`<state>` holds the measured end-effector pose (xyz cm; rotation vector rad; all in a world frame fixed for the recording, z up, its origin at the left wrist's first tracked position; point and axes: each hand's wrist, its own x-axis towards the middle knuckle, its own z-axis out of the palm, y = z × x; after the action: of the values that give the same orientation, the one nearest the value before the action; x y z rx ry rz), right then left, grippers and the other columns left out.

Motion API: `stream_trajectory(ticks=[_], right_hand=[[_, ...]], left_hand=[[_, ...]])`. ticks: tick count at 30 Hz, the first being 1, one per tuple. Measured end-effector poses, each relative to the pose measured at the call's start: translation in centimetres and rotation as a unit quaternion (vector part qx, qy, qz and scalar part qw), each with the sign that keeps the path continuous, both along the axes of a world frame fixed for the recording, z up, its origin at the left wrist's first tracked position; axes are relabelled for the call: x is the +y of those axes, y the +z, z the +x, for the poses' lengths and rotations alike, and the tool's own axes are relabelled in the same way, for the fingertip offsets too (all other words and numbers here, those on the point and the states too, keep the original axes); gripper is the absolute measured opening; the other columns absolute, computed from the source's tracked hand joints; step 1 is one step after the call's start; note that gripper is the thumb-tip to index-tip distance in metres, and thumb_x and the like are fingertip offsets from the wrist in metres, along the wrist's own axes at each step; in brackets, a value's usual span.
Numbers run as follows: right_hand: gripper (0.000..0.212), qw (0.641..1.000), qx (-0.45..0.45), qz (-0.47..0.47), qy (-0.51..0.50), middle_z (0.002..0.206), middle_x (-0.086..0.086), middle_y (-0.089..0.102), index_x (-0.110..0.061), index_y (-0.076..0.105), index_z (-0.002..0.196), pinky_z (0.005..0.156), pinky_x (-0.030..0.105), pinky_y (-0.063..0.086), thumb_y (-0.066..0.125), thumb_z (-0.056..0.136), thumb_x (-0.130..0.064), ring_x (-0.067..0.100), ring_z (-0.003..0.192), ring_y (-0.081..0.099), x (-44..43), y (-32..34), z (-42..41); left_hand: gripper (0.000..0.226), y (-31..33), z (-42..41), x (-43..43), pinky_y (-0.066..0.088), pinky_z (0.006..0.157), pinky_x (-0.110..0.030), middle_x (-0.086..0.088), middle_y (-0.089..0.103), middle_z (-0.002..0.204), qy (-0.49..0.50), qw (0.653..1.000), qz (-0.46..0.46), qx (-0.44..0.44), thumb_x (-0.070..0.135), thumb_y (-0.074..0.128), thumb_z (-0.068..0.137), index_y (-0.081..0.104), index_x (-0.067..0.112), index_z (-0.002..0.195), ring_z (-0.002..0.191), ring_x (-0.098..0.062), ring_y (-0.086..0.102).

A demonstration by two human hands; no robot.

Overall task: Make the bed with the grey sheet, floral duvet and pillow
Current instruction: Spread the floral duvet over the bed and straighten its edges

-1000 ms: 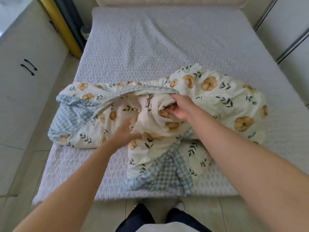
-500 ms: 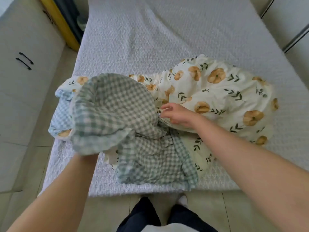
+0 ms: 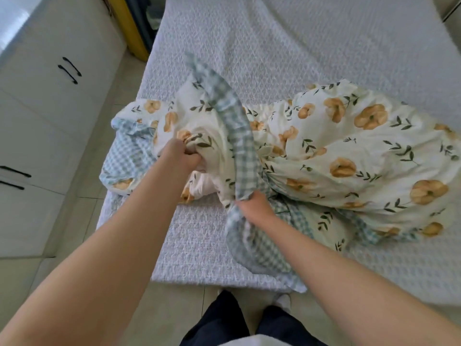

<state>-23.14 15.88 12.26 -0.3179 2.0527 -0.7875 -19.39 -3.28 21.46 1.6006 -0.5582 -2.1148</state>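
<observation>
Head view looks down on the foot end of a bed covered by the grey sheet (image 3: 274,46), which lies flat with a woven pattern and one soft fold toward the far end. The floral duvet (image 3: 349,151) is bunched in a heap across the near half of the sheet, cream with orange flowers and green leaves. Its other face is a blue-green check (image 3: 235,126). One checked band rises from the heap and curves down between the two hands, and a checked corner (image 3: 264,255) hangs over the near edge of the mattress.

The left hand (image 3: 183,156) is closed in a fist around a fold of the flowered cloth and holds it raised above the sheet. The right hand (image 3: 254,207) grips the lower end of the checked band; its fingertips are buried in the cloth. Both forearms reach in from the bottom corners.

On the left stand white cabinets (image 3: 50,103) with black handles (image 3: 71,71). A yellow upright strip (image 3: 129,28) is beside the far left corner of the bed. Below, dark trousers (image 3: 224,318) and a white sock (image 3: 283,300) stand on the pale tiled floor (image 3: 174,310).
</observation>
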Motion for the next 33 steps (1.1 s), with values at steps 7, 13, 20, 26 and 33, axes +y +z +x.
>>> stream_trajectory(ticks=[7, 13, 20, 26, 33], right_hand=[[0.035, 0.978, 0.027, -0.081, -0.193, 0.118, 0.008, 0.063, -0.009, 0.056, 0.128, 0.083, 0.030, 0.047, 0.057, 0.093, -0.016, 0.022, 0.101, 0.060, 1.4, 4.6, -10.5], [0.028, 0.969, 0.036, -0.070, -0.233, 0.114, 0.008, 0.059, -0.008, 0.058, 0.124, 0.084, 0.030, 0.041, 0.051, 0.099, -0.018, 0.022, 0.101, 0.053, 1.6, 7.1, -14.2], [0.028, 0.950, -0.100, -0.140, -0.259, 0.117, 0.009, 0.064, -0.008, 0.060, 0.118, 0.101, 0.038, 0.046, 0.047, 0.101, -0.026, 0.024, 0.114, 0.059, 3.3, 8.9, -16.0], [0.044, 0.977, -0.053, -0.131, -0.157, 0.133, 0.001, 0.056, -0.020, 0.052, 0.131, 0.103, 0.038, 0.043, 0.043, 0.098, -0.048, 0.020, 0.126, 0.051, 4.8, 8.9, -15.8], [0.114, 0.992, 0.087, 0.071, 0.052, 0.147, -0.005, 0.036, -0.026, 0.017, 0.151, 0.107, 0.041, 0.039, 0.086, 0.062, -0.044, 0.020, 0.133, 0.039, 10.9, 2.0, -13.3]], left_hand=[[0.012, -3.9, 0.1, 0.6, 0.050, 0.076, -0.032, -0.013, 0.057, 0.110, -0.243, 0.969, -0.054, -0.014, 0.001, 0.052, 0.093, 0.059, 0.006, 0.102, 0.089, -0.018, 0.057], [0.054, -5.7, -1.5, 5.1, 0.048, 0.098, -0.042, -0.010, 0.050, 0.134, -0.400, 0.909, -0.097, -0.062, 0.009, 0.063, 0.090, 0.044, 0.020, 0.139, 0.123, -0.025, 0.048], [0.048, -5.0, -5.3, 11.9, 0.044, 0.084, -0.028, 0.003, 0.063, 0.106, -0.648, 0.727, -0.228, 0.014, 0.051, 0.072, 0.078, 0.061, 0.017, 0.110, 0.095, -0.013, 0.059], [0.023, -4.2, -10.0, 13.3, 0.041, 0.065, -0.029, -0.007, 0.059, 0.077, -0.593, 0.764, -0.253, -0.001, 0.025, 0.057, 0.095, 0.058, 0.014, 0.075, 0.069, -0.020, 0.053], [0.019, 0.1, -12.9, 7.4, 0.045, 0.080, -0.034, -0.010, 0.063, 0.091, -0.386, 0.895, -0.211, 0.073, 0.019, 0.058, 0.095, 0.061, 0.017, 0.076, 0.092, -0.022, 0.060]])
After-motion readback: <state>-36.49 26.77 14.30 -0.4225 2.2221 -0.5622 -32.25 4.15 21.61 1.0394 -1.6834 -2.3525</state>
